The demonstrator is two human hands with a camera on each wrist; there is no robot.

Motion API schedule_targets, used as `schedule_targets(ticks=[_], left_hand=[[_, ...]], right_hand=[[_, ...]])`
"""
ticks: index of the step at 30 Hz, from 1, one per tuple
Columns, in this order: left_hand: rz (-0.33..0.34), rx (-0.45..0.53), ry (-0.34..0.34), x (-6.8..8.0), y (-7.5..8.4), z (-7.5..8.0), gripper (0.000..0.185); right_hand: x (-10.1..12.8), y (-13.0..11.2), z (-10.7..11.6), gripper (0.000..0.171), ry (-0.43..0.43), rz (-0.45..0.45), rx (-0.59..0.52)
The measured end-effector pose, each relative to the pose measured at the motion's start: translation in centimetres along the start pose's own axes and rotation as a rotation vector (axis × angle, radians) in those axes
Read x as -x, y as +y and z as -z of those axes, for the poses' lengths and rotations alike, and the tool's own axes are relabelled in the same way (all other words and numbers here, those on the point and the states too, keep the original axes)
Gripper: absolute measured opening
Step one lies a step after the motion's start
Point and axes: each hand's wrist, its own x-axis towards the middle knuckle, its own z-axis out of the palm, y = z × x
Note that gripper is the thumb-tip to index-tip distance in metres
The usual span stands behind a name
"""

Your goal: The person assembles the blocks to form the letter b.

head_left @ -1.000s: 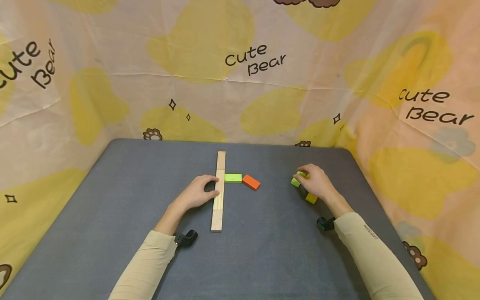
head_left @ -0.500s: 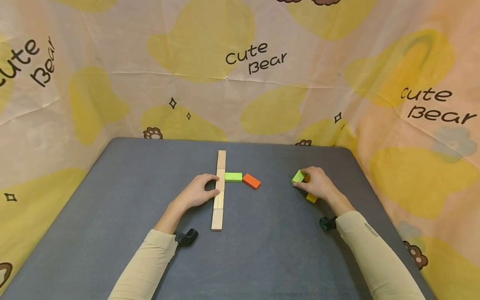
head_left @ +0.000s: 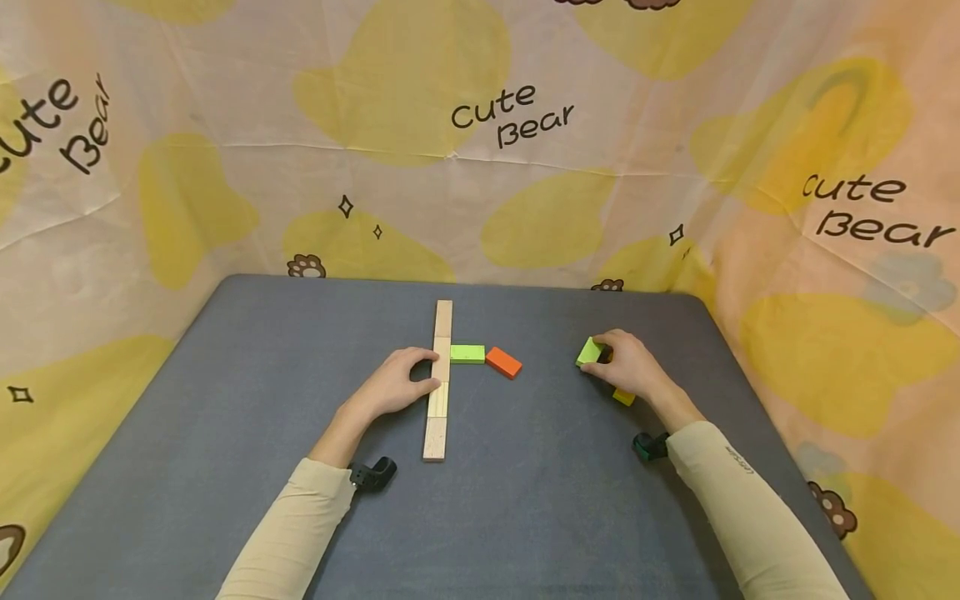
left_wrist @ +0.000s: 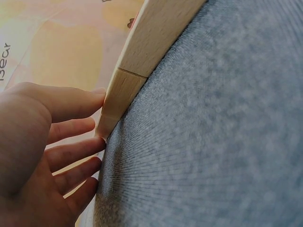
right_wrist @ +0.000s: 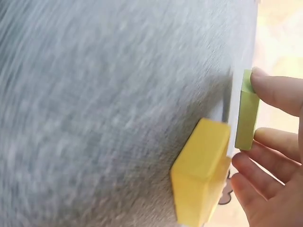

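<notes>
Since the earlier frame, the right hand [head_left: 628,367] has shifted the light green block [head_left: 588,351] slightly leftward, away from the yellow block [head_left: 622,397]; the left hand [head_left: 393,385] is unchanged. Right hand: fingers and thumb curled around the light green block, pinching it by its ends; in the right wrist view the block [right_wrist: 247,110] stands on edge just beside the yellow block [right_wrist: 201,170], with a fingertip [right_wrist: 272,90] on its top end. Left hand: fingers extended and relaxed, tips resting against the side of the row of plain wooden blocks [head_left: 438,380] laid end to end on the grey desk [head_left: 225,400]. A second green block [head_left: 467,354] abuts the row's right side, with an orange block [head_left: 502,362] at its far end, angled.
</notes>
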Motion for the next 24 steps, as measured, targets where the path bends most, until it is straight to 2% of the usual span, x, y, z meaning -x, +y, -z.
schedule_targets(ticks=[11, 24], left_hand=[[0.005, -0.005, -0.005, 0.0, 0.0, 0.0, 0.049], [0.017, -0.003, -0.01, 0.0, 0.1, -0.1, 0.05]], right_hand=[[0.2, -1.6, -0.6, 0.063, -0.004, 0.053, -0.08], [0.7, -4.4, -1.2, 0.06, -0.009, 0.156, -0.064]])
